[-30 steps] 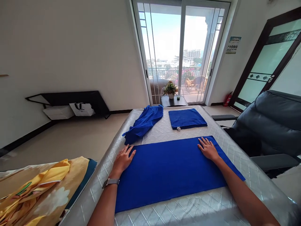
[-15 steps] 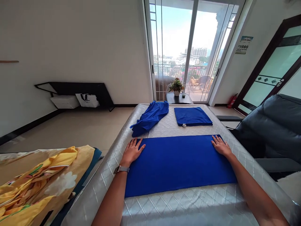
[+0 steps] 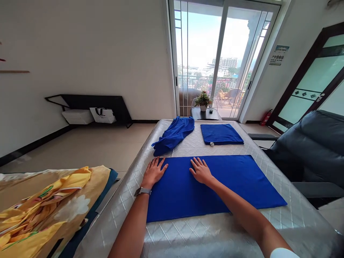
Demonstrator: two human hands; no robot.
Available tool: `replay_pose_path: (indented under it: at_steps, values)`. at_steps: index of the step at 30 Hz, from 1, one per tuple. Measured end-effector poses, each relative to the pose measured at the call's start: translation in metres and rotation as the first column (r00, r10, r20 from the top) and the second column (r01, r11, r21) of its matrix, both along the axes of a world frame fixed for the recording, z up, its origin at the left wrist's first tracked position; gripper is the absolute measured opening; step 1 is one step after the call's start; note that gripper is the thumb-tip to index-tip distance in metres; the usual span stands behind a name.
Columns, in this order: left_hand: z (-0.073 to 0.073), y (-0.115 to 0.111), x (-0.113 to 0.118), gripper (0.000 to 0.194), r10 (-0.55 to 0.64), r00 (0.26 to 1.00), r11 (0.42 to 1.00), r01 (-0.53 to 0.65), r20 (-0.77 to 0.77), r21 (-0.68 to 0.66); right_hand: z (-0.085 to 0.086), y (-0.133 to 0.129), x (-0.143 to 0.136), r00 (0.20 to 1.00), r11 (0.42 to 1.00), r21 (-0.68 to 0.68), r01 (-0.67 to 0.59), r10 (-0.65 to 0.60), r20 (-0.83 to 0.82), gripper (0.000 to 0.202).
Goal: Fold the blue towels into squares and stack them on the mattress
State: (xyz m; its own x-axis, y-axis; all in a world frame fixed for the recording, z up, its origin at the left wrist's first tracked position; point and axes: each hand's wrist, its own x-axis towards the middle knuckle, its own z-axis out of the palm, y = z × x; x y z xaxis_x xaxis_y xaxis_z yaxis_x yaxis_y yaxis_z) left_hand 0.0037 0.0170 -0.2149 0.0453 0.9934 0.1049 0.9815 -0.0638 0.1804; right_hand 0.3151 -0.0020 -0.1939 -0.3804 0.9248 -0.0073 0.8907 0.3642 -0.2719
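Mattress [image 3: 188,236], silver with diamond quilting: carries all three blue cloths before you.

Armchair [image 3: 319,143], black: stands beside the mattress's right edge.

Floral bedding [image 3: 77,206], beige with a teal border: beyond the mattress's left edge, with rumpled yellow fabric [image 3: 40,208] on top.

Flat cloth [image 3: 182,195], plain blue, oblong: spread smooth across the mattress, its long sides running from near the left edge to near the right edge. Both your hands rest on it.

Crumpled cloth [image 3: 174,134], blue: heaped by the mattress's far left corner, its lower end close to the flat cloth's far left corner; whether the two touch, you cannot tell from here.

Folded cloth [image 3: 221,133], blue, a neat rectangle: near the mattress's far right corner, apart from both other cloths.

Potted plant [image 3: 203,98]: on a dark seat [image 3: 206,114] past the mattress's far edge.

Your left hand [image 3: 154,172]: palm down at the flat cloth's far left corner, fingers extended and slightly parted.

Your right hand [image 3: 201,172]: palm down by its far edge, left of the middle, fingers spread; nothing pinched.

Watch [image 3: 143,192], grey band: on your left wrist.

Label [image 3: 212,144], white: at the folded cloth's near edge.
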Motion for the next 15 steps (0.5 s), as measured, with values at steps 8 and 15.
replay_pose_path:
  at_steps: [8, 15]
  values:
    - [0.001, 0.002, 0.0, 0.069, 0.017, 1.0, 1.0, -0.017, -0.005, -0.015, -0.014, 0.006, 0.107, 0.982, 0.984, 0.017, 0.178, -0.179, 0.057, 0.068]
    - [0.003, 0.002, 0.001, 0.067, 0.027, 1.0, 0.999, -0.027, -0.011, -0.018, -0.022, 0.007, 0.273, 0.834, 0.842, 0.034, 0.538, -0.538, 0.121, 0.067]
